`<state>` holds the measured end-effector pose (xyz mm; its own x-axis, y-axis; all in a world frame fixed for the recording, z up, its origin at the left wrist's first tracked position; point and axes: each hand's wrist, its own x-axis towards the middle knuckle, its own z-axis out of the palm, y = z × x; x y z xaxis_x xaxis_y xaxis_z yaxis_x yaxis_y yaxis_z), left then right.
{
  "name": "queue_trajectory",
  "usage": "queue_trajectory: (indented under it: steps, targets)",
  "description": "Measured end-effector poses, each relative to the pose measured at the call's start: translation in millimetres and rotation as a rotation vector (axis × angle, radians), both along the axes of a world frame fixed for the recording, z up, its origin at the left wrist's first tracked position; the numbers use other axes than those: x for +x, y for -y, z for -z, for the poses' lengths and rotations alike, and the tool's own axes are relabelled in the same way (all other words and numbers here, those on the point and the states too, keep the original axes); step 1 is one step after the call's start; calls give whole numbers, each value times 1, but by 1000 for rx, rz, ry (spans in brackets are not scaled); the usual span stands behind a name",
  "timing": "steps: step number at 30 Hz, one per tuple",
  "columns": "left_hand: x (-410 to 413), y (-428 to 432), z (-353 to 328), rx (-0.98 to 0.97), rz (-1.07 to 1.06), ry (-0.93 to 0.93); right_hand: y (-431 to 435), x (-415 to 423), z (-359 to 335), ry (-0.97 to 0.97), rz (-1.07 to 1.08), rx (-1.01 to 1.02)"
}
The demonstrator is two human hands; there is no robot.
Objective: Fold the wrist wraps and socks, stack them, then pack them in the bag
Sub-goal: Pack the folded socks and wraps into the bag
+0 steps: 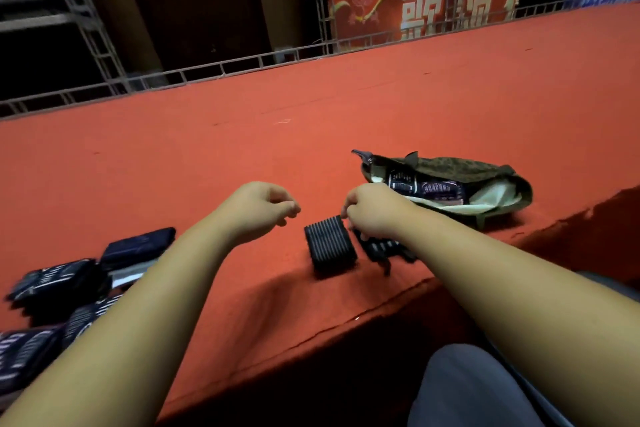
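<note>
Folded wrist wrap (330, 246) lies on red desk (207, 149) near edge, centre, handy for stacking. Second dark piece (382, 250) just right, under wrist. Right hand (374, 211) curled at wrap's far corner; real grip or mere touch, cannot tell. Left hand (263, 208) hovers empty, fingers loosely curled. Bag (498, 173) right, mouth open toward hands, 1 patterned piece (426, 187) inside. Sock pile (52, 288) waits near left.
</note>
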<state>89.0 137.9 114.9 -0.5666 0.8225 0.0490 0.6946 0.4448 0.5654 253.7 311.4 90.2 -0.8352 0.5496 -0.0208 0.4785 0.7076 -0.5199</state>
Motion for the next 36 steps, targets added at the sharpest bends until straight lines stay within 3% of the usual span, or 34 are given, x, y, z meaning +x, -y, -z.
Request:
queue_trajectory:
  steps: [9, 14, 18, 22, 27, 36]
  targets:
    - [-47, 148, 9, 83, -323, 44, 104, -71, 7, -26, -208, -110]
    - [-65, 208, 23, -2, -462, -118, 153, -101, 25, 6, -306, -186]
    - [-80, 240, 43, -157, -453, -199, 181, -121, 54, 30, -344, -269]
    - [-91, 250, 53, -282, -392, -173, 194, -140, 87, 55, -419, 34]
    - [-104, 239, 60, -496, -279, -148, 194, -139, 123, 97, -473, 264]
    - [-121, 216, 49, -849, -127, -72, 187, -122, 155, -119, -475, 297]
